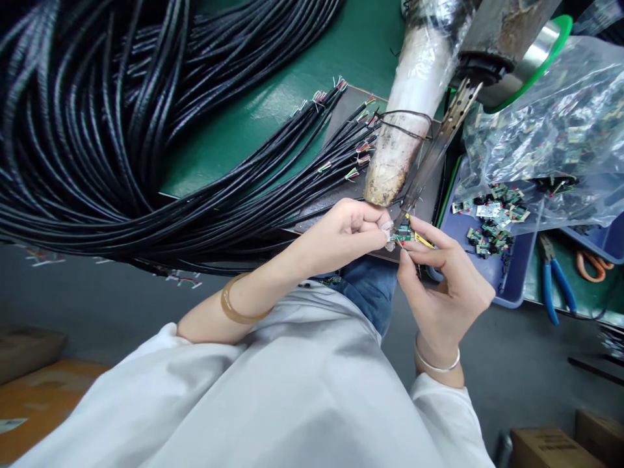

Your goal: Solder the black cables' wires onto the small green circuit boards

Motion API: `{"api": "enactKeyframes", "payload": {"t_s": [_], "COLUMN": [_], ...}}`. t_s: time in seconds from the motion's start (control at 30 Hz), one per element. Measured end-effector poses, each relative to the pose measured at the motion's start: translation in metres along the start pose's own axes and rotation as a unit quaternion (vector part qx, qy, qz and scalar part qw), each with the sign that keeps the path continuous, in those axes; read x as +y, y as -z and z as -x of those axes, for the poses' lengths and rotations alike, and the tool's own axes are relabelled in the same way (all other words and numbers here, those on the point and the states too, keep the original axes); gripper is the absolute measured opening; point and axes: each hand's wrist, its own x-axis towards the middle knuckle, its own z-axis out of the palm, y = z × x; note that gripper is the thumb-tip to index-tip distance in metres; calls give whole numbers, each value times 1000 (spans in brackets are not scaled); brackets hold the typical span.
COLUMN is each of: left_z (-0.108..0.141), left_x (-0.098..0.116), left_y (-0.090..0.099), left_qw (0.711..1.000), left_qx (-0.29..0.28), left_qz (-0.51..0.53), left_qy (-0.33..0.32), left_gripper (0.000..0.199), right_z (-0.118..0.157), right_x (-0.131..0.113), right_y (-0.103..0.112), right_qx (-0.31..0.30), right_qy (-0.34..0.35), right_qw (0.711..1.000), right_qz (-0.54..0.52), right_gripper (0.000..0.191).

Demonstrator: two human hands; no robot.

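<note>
A small green circuit board (403,233) sits between my two hands, just below the tip of a soldering iron (441,140). My right hand (443,276) pinches the board between thumb and fingers, and a thin yellow piece (425,241) shows beside those fingers. At the board's left end, my left hand (348,235) is closed, with white coverings (389,235) on its fingertips. What it grips is hidden by the fingers. Several black cables (292,166) with stripped coloured wire ends lie beyond my left hand, on a dark board (344,114).
A white wrapped tube (404,123) hangs over my left hand. On the right, a blue tray (519,273) holds loose circuit boards (494,218) beside a plastic bag (550,123). Blue-handled pliers (556,286) and orange-handled scissors (592,266) lie there. Coiled black cables (88,117) fill the left.
</note>
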Motion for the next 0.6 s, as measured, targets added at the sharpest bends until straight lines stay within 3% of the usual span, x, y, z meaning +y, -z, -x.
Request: {"api": "enactKeyframes", "payload": {"t_s": [0.2, 0.37, 0.47, 0.6], "left_z": [0, 5, 11, 16], "left_x": [-6, -11, -12, -13], "left_y": [2, -2, -4, -5], "left_qw": [998, 999, 997, 997], "left_qx": [-3, 24, 61, 38], "left_qz": [-53, -33, 0, 46], "left_qy": [-14, -30, -49, -38], "left_gripper": [21, 14, 16, 14], "right_z": [5, 10, 15, 21], "right_x": [0, 0, 1, -2], "right_y": [0, -2, -4, -1], "right_qx": [-21, 34, 43, 20], "right_qy": [21, 28, -34, -160], "right_qw": [998, 995, 998, 981], "right_qz": [54, 84, 24, -112], "right_gripper": [19, 21, 17, 7]}}
